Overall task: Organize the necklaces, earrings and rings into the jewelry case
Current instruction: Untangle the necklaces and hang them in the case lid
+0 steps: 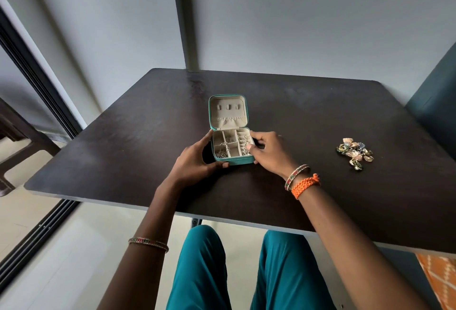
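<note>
The dark surface (296, 117) carries the open jewelry case (232, 146), its lid upright. The 2 hands curl round the tray: left hand (197, 159) gripping the near-left corner, right hand (267, 149) the right wall. A heap of ornate pieces (355, 153) lies well apart, rightward. A careless nudge could tangle the thin chains (220, 154) already inside.

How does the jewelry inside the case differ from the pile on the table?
The jewelry in the teal case looks silvery and thin, spread over compartments; the pile of ornaments is colourful, chunky and heaped together. The left hand and right hand hold the case; nothing touches the pile.
</note>
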`<state>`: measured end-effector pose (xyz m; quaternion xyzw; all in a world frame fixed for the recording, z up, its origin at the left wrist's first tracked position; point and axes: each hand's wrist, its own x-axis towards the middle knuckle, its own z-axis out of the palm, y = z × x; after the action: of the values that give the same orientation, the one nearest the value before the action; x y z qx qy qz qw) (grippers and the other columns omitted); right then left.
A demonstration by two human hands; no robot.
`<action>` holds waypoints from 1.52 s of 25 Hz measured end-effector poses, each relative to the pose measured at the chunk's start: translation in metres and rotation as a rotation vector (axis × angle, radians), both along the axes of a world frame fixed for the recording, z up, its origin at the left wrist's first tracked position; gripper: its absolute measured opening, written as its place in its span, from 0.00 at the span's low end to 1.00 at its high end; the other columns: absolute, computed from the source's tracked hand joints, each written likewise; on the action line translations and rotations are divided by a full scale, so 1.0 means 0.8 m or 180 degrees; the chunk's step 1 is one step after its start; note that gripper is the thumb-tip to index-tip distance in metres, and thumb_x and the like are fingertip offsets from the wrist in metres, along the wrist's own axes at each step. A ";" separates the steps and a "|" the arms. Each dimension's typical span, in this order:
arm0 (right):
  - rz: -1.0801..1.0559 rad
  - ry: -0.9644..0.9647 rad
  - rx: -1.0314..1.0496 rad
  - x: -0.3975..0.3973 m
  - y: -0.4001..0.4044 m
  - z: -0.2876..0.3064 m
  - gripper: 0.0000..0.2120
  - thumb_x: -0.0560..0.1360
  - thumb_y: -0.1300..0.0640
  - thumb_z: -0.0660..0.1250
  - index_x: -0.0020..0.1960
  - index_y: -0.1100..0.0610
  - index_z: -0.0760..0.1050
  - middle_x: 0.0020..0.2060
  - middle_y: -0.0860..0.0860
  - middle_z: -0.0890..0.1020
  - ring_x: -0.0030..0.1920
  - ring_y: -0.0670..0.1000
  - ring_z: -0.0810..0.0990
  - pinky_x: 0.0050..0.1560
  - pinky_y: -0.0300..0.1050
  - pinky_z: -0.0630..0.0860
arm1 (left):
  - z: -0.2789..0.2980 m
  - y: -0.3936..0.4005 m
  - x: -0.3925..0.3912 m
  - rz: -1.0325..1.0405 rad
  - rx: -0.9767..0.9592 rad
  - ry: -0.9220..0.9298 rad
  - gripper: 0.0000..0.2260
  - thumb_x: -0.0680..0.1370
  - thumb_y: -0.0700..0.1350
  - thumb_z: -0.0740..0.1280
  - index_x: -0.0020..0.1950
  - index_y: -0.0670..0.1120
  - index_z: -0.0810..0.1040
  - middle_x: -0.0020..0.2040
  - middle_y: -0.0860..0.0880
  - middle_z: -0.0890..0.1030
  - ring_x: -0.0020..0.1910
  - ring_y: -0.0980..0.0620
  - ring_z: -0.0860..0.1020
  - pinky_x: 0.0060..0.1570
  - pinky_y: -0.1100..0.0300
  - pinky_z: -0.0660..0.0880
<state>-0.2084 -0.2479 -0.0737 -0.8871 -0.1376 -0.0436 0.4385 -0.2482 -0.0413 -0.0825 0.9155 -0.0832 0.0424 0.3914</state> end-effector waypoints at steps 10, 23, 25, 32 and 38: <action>-0.0024 0.0249 -0.0258 0.012 0.010 0.018 0.13 0.74 0.57 0.69 0.57 0.58 0.75 0.53 0.54 0.79 0.49 0.54 0.81 0.44 0.55 0.82 | 0.000 0.000 -0.007 0.0141 0.0111 -0.0290 0.36 0.69 0.56 0.66 0.76 0.53 0.60 0.68 0.51 0.74 0.66 0.51 0.72 0.62 0.55 0.71; 0.0146 0.0026 -0.1598 0.020 0.028 0.059 0.14 0.76 0.55 0.64 0.61 0.49 0.77 0.58 0.55 0.81 0.57 0.58 0.79 0.56 0.50 0.76 | -0.010 0.000 -0.002 0.0333 -0.0227 -0.0420 0.25 0.79 0.49 0.60 0.74 0.45 0.62 0.70 0.46 0.71 0.67 0.52 0.71 0.67 0.55 0.68; 0.0090 0.0087 -0.1706 0.019 0.034 0.053 0.13 0.75 0.53 0.67 0.59 0.50 0.77 0.59 0.55 0.80 0.57 0.59 0.79 0.53 0.47 0.74 | -0.008 0.000 -0.003 0.0318 -0.0308 -0.0469 0.23 0.79 0.45 0.62 0.73 0.44 0.64 0.68 0.46 0.73 0.65 0.54 0.72 0.64 0.62 0.69; -0.0440 -0.0046 -0.1098 0.018 0.045 0.036 0.06 0.71 0.56 0.72 0.39 0.51 0.76 0.45 0.51 0.84 0.48 0.55 0.81 0.41 0.40 0.68 | -0.008 0.000 0.001 0.0340 -0.0339 -0.0577 0.23 0.76 0.43 0.62 0.71 0.43 0.67 0.66 0.46 0.75 0.61 0.53 0.75 0.61 0.62 0.71; -0.0268 0.0036 -0.0884 0.007 0.077 0.031 0.04 0.71 0.53 0.73 0.42 0.52 0.79 0.47 0.50 0.84 0.49 0.52 0.81 0.43 0.38 0.68 | -0.003 0.004 -0.007 0.0836 -0.0687 -0.0597 0.24 0.73 0.35 0.62 0.69 0.42 0.69 0.62 0.49 0.74 0.56 0.56 0.73 0.53 0.70 0.68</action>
<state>-0.2030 -0.1866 -0.0487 -0.9444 -0.1025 -0.0376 0.3101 -0.2540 -0.0379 -0.0848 0.8632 0.0060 0.1869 0.4689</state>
